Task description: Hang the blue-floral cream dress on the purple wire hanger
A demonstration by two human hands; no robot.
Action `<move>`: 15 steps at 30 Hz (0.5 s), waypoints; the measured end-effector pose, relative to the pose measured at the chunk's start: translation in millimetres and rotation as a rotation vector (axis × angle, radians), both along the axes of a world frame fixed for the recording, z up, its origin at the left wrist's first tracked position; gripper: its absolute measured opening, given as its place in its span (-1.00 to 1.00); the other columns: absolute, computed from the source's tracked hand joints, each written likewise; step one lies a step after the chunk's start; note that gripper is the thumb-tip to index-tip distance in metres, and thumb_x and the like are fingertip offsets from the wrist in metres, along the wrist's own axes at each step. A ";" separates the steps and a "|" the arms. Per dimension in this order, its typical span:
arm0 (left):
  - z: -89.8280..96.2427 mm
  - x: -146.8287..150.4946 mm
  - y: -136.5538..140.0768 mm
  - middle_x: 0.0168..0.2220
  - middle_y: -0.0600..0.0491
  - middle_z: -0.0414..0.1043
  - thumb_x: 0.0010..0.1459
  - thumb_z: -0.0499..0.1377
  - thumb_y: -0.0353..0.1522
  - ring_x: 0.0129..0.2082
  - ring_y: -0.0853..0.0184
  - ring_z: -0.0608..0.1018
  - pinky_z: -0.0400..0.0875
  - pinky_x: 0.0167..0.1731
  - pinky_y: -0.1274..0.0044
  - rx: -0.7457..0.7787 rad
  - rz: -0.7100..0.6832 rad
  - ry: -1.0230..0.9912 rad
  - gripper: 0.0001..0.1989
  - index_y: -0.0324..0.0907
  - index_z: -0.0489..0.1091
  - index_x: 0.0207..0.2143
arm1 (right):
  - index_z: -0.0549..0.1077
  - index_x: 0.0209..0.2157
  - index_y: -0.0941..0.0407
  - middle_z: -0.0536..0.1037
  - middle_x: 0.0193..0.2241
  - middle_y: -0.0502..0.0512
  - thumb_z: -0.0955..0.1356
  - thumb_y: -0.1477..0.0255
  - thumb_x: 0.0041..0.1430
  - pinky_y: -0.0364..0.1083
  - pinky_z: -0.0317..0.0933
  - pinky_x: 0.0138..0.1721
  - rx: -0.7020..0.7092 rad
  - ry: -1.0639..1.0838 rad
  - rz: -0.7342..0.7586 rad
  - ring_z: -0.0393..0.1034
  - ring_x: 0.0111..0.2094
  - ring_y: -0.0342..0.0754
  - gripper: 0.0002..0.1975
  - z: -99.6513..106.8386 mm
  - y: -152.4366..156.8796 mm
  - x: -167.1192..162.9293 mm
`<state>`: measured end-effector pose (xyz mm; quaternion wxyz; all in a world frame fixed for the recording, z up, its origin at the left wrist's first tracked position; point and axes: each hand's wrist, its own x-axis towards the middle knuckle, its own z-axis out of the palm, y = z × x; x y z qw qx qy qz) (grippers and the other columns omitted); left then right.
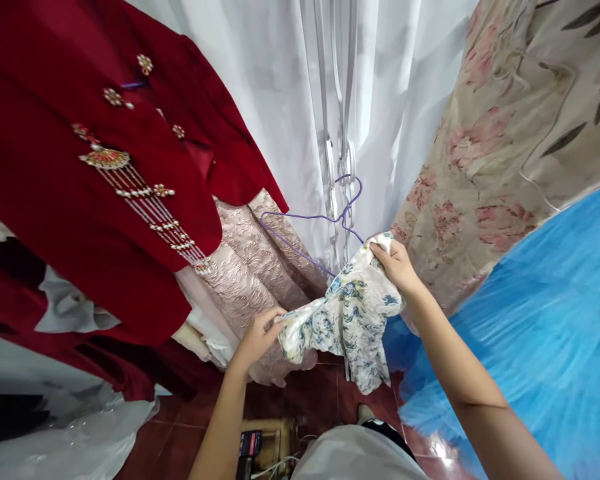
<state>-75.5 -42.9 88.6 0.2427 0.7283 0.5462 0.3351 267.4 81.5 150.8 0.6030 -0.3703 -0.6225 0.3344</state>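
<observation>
We're looking down past our own pale clothing (355, 457), and just ahead of it both hands are working on one piece of cloth. Our left hand (258, 337) is pinching one corner between thumb and fingers; our right hand (396, 268) is gripping the opposite upper corner, thumb lying on the near face and fingers curling behind. Between them the white garment with blue-and-yellow print (353, 317) is hanging, its top edge running taut-looking from hand to hand and its lower part falling in loose folds. We're presumably holding it by two corners to be keeping that edge spread and the opening reachable. So the garment is lying right between our hands, touching both, slanting up toward the right one.

Just beyond, a purple hanger (343, 218) is showing, one end sticking out bare on the left, the other disappearing at the cloth; whether it's sitting inside, we can't tell. Its hook is standing among white hanging strips (322, 73), which are seemingly bearing it.

Flanking us, a red velvet jacket (45, 167) is hanging above a pink brocade skirt (245, 263) on the left; on the right, a beige floral dress (447, 223) and blue tulle (540, 300) are crowding in. Farther back, a white curtain (260, 80) is closing off the view.
</observation>
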 end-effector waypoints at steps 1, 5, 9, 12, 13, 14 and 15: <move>-0.3 -11.6 9.5 -0.30 0.02 0.50 0.12 0.05 -0.42 -0.22 0.22 0.49 0.36 -0.14 0.45 0.036 0.015 0.090 -0.82 -0.16 0.47 -0.36 | 0.39 -0.50 0.10 0.37 -0.56 -0.05 0.44 0.01 0.05 -0.14 0.16 -0.43 -0.031 0.012 0.025 0.23 -0.50 -0.12 -0.57 3.5 -2.1 1.0; 3.5 -53.5 61.8 -0.37 0.02 0.44 -0.08 0.00 -0.54 -0.25 0.20 0.45 0.31 -0.20 0.44 0.112 0.105 0.312 -0.79 -0.15 0.39 -0.46 | 0.39 -0.49 0.11 0.35 -0.60 -0.08 0.50 0.00 -0.03 -0.17 0.10 -0.53 -0.178 0.023 0.140 0.19 -0.56 -0.16 -0.54 21.3 -14.4 16.6; 30.0 -70.4 125.3 -0.45 0.05 0.39 0.02 -0.01 -0.54 -0.36 0.24 0.40 0.20 -0.35 0.49 0.173 0.229 0.285 -0.83 -0.15 0.30 -0.47 | 0.42 -0.47 0.11 0.42 -0.58 -0.06 0.55 0.01 -0.10 -0.18 0.15 -0.54 -0.259 0.068 0.161 0.25 -0.57 -0.15 -0.53 36.8 -22.3 24.6; 64.5 -61.1 176.2 -0.45 0.07 0.37 0.11 0.01 -0.53 -0.37 0.27 0.38 0.18 -0.35 0.50 0.295 0.316 0.182 -0.84 -0.14 0.29 -0.46 | 0.44 -0.47 0.12 0.47 -0.55 -0.04 0.57 0.04 -0.12 -0.17 0.22 -0.50 -0.292 0.099 0.162 0.32 -0.55 -0.13 -0.53 42.8 -23.6 21.6; 76.8 -53.6 193.1 -0.45 0.08 0.36 0.12 0.01 -0.53 -0.38 0.29 0.37 0.19 -0.34 0.50 0.326 0.338 0.113 -0.83 -0.15 0.30 -0.46 | 0.45 -0.46 0.12 0.49 -0.54 -0.03 0.57 0.04 -0.12 -0.16 0.24 -0.49 -0.309 0.108 0.168 0.35 -0.54 -0.11 -0.54 43.7 -23.1 20.2; 88.6 -44.0 209.0 -0.46 0.09 0.36 0.13 0.02 -0.54 -0.39 0.31 0.37 0.21 -0.33 0.50 0.347 0.352 0.031 -0.83 -0.15 0.30 -0.45 | 0.46 -0.45 0.12 0.50 -0.53 -0.01 0.56 0.04 -0.11 -0.15 0.26 -0.48 -0.330 0.117 0.174 0.37 -0.52 -0.09 -0.54 44.0 -22.3 19.0; 99.3 -32.7 223.2 -0.44 0.09 0.36 0.14 0.02 -0.55 -0.38 0.33 0.37 0.23 -0.31 0.51 0.360 0.355 -0.056 -0.83 -0.16 0.31 -0.42 | 0.48 -0.42 0.12 0.51 -0.52 0.01 0.55 0.03 -0.09 -0.14 0.28 -0.46 -0.345 0.123 0.179 0.39 -0.51 -0.07 -0.55 43.9 -21.5 18.4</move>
